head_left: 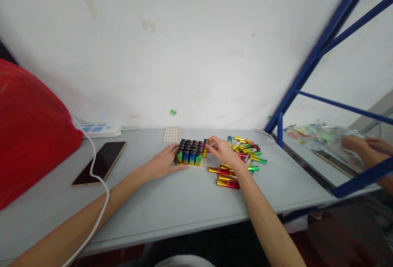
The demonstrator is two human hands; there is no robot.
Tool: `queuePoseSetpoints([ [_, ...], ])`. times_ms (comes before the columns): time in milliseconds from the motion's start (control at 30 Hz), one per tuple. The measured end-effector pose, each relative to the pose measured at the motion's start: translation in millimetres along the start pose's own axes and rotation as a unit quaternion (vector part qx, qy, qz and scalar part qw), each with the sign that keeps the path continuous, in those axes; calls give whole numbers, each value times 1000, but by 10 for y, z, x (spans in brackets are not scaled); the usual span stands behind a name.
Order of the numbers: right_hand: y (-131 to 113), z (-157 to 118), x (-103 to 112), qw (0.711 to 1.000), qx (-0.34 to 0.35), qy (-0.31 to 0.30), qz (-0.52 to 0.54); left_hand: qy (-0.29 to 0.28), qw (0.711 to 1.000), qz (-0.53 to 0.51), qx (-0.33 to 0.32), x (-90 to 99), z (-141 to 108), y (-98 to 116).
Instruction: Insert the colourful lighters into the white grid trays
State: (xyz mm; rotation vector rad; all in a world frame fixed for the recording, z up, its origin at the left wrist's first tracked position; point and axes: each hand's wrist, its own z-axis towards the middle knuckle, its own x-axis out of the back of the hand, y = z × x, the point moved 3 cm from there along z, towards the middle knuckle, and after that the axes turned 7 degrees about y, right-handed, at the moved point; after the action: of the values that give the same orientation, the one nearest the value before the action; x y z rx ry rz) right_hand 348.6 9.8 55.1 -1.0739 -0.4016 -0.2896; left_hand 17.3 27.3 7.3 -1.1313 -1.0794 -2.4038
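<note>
Rows of upright lighters (189, 152) with black tops and shiny coloured bodies fill most of a pale tray (204, 164) at the middle of the table. My left hand (167, 161) rests against the left side of this block, thumb along the front and fingers apart. At the tray's right side, my right hand (219, 148) pinches a red and gold lighter (205, 148), which stands upright over the last column. Right of that hand lies a loose pile of metallic lighters (245, 150). A few lighters (227, 184) lie flat nearer the front.
A second pale tray (172, 134) lies behind. To the left are a phone (101, 162), a white cable (101, 179), a power strip (101, 129) and a red bag (30, 136). A blue metal frame (307, 72) stands right, with another person's hands (365, 146) beyond it.
</note>
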Motion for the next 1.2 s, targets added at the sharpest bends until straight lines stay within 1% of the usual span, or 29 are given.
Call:
queuePoseSetpoints([
  [67, 20, -17, 14, 1000, -4, -8, 24, 2, 1000, 2, -3, -1, -3, -14],
  [133, 37, -27, 23, 999, -6, -2, 43, 2, 1000, 3, -3, -1, -5, -22],
  [233, 47, -26, 41, 999, -3, 22, 26, 0, 1000, 0, 1, -1, -5, -16],
  [267, 46, -24, 42, 1000, -3, 22, 15, -2, 1000, -1, 2, -2, -3, -11],
  [433, 31, -22, 44, 1000, -10, -19, -15, 3, 1000, 1, 3, -18, 5, 0],
  [633, 47, -43, 123, 999, -10, -32, -21, 0, 1000, 3, 6, -5, 4, -1],
  [733, 43, -24, 64, 998, 3, -48, -32, 1, 1000, 4, 3, 17, -2, 18],
  [900, 31, 13, -76, 992, 37, -64, -100, 0, 1000, 5, 2, 28, 1, 42],
  [967, 53, 3, -52, 992, 37, -70, -95, 1, 1000, 3, 1, 24, 6, 36],
  [1033, 103, -11, 27, 994, 30, -73, -77, 2, 1000, 3, 1, 18, 9, 23],
  [1100, 174, -7, 147, 996, 26, -46, -78, 0, 1000, 5, 2, 13, 11, 9],
  [1133, 213, 5, 217, 995, 26, -12, -96, -1, 1000, 6, 3, 10, 11, 4],
  [1167, 252, 22, 290, 991, 26, 34, -128, -3, 1000, 8, 3, 9, 10, 3],
  [1200, 289, 38, 358, 981, 21, 84, -172, -4, 1000, 9, 2, 8, 10, 4],
])
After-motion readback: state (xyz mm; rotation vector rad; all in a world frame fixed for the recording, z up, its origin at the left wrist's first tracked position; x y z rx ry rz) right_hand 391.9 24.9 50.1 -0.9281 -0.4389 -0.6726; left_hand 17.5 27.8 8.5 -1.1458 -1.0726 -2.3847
